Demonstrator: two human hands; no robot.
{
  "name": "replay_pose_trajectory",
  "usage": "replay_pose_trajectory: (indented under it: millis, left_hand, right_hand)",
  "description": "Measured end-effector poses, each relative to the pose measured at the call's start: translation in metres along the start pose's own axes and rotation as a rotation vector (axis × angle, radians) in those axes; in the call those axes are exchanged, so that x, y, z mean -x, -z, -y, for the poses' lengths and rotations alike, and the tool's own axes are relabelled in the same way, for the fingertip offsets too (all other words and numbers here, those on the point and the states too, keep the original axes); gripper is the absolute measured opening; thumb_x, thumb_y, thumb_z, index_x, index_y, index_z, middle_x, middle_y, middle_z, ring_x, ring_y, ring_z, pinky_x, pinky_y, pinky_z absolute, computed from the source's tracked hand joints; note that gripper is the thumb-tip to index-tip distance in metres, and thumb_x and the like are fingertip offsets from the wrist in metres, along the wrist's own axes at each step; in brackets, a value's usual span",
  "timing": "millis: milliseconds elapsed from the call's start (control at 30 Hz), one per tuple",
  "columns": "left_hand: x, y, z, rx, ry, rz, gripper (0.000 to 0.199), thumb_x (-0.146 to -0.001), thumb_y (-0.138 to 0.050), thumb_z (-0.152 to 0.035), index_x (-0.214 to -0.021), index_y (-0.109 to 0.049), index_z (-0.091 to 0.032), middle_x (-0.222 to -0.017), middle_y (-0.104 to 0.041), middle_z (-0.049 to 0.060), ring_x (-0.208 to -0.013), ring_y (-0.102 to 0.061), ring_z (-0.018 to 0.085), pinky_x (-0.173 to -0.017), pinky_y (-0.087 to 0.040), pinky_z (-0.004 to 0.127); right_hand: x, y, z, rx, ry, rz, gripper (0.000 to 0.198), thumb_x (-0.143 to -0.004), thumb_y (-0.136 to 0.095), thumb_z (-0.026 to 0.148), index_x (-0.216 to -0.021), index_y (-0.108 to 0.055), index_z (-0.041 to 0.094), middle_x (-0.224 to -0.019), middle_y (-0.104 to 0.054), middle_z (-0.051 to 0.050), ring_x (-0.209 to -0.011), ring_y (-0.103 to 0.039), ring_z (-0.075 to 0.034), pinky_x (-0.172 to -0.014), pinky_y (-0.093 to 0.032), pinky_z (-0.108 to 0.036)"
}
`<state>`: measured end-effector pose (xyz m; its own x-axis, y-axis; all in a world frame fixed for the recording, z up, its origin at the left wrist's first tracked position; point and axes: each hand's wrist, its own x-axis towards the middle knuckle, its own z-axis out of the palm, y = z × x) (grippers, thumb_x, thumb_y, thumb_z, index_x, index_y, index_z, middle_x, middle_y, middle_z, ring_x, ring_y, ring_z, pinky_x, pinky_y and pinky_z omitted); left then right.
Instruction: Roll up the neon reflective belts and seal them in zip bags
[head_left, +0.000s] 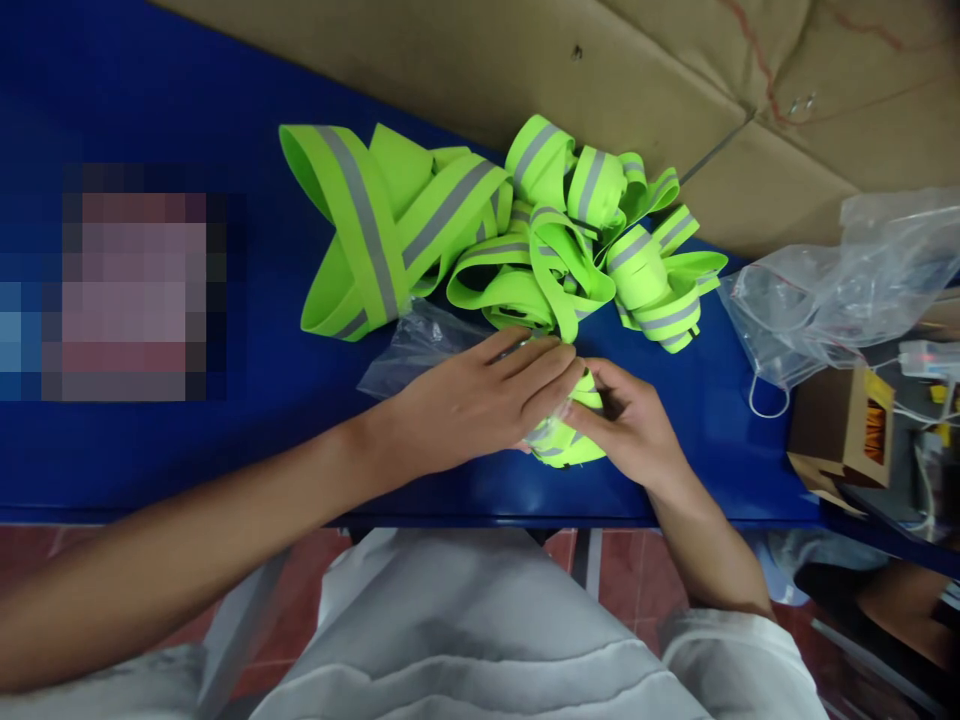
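Near the table's front edge, a bundled yellow-green reflective strap (570,445) with a grey stripe sits between my two hands. My left hand (487,395) lies over its left side, fingers together, and covers part of it. A clear plastic bag (424,345) sticks out from under this hand, and clear film shows at the bundle's left side. My right hand (637,415) grips the bundle from the right, thumb in front. Just beyond my hands lies a pile of similar straps (577,270), some rolled and some loose, with wide loops (360,220) at its left.
The blue table (300,440) runs across the view, with brown cardboard (420,60) along its far side. Clear plastic bags (817,290) lie at the right, above a small cardboard box (832,425) and white cables. A blurred-out patch (135,290) covers something on the left.
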<state>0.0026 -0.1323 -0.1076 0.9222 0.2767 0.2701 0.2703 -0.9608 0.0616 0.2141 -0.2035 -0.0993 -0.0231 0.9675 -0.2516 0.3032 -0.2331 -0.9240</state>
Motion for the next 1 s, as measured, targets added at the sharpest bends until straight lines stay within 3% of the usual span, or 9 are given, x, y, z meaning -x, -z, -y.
replay_pose_trajectory:
  millis: [233,333,400,533,600,800,1000]
  left_hand:
    - [-0.002,-0.010,-0.002,-0.004,0.019,-0.078,0.074,-0.088,-0.077,-0.027,-0.149,-0.045,0.000,-0.146,-0.060,0.021,-0.134,-0.059,0.034,-0.114,-0.049,0.047]
    - [-0.003,-0.009,-0.002,0.019,0.096,-0.116,0.073,-0.089,-0.078,-0.031,-0.147,-0.047,-0.001,-0.143,-0.062,0.021,-0.132,-0.060,0.034,-0.110,-0.051,0.044]
    - [-0.002,-0.008,0.000,0.047,0.166,-0.151,0.075,-0.087,-0.081,-0.037,-0.145,-0.048,-0.001,-0.141,-0.063,0.021,-0.129,-0.063,0.034,-0.106,-0.053,0.042]
    - [0.000,-0.010,0.001,0.098,0.219,-0.207,0.083,-0.083,-0.085,-0.043,-0.143,-0.047,0.000,-0.139,-0.063,0.024,-0.128,-0.063,0.035,-0.108,-0.053,0.042]
    - [0.001,-0.013,0.000,0.132,0.221,-0.214,0.085,-0.081,-0.087,-0.041,-0.143,-0.046,0.000,-0.139,-0.063,0.024,-0.130,-0.063,0.035,-0.109,-0.053,0.042]
    - [0.001,-0.018,-0.005,0.225,0.191,-0.199,0.085,-0.075,-0.092,-0.030,-0.142,-0.047,-0.004,-0.136,-0.064,0.022,-0.127,-0.065,0.033,-0.110,-0.054,0.040]
    - [0.002,-0.014,-0.003,0.193,0.125,-0.191,0.079,-0.079,-0.085,-0.021,-0.144,-0.044,-0.002,-0.137,-0.063,0.022,-0.131,-0.062,0.034,-0.114,-0.051,0.043]
  right_hand:
    - [-0.005,-0.008,-0.003,0.033,0.060,-0.165,0.037,-0.078,-0.087,0.046,-0.096,-0.067,0.021,-0.087,-0.068,0.002,-0.081,-0.060,-0.015,-0.074,-0.052,-0.026]
    - [-0.004,-0.001,-0.003,-0.112,-0.010,-0.113,0.049,-0.075,-0.091,0.045,-0.108,-0.060,0.026,-0.091,-0.073,0.002,-0.077,-0.065,-0.015,-0.070,-0.055,-0.027]
    - [-0.001,0.006,-0.003,-0.186,-0.027,-0.039,0.049,-0.082,-0.086,0.043,-0.119,-0.058,0.029,-0.097,-0.075,0.001,-0.077,-0.068,-0.016,-0.068,-0.056,-0.027]
    - [0.001,0.014,-0.003,-0.085,0.063,-0.013,0.043,-0.093,-0.077,0.039,-0.132,-0.062,0.030,-0.114,-0.075,-0.002,-0.101,-0.072,-0.018,-0.083,-0.059,-0.028]
    - [0.000,0.014,-0.004,-0.032,0.102,-0.018,0.041,-0.092,-0.078,0.037,-0.130,-0.065,0.028,-0.112,-0.076,-0.002,-0.102,-0.071,-0.018,-0.084,-0.058,-0.028]
    - [0.001,0.017,-0.004,-0.008,0.095,0.090,0.014,-0.095,-0.075,0.030,-0.106,-0.068,0.024,-0.082,-0.066,0.005,-0.070,-0.058,-0.009,-0.063,-0.045,-0.020]
    - [0.009,0.016,0.001,0.250,0.183,0.032,0.014,-0.099,-0.068,0.029,-0.112,-0.067,0.024,-0.086,-0.065,0.004,-0.072,-0.057,-0.011,-0.067,-0.047,-0.023]
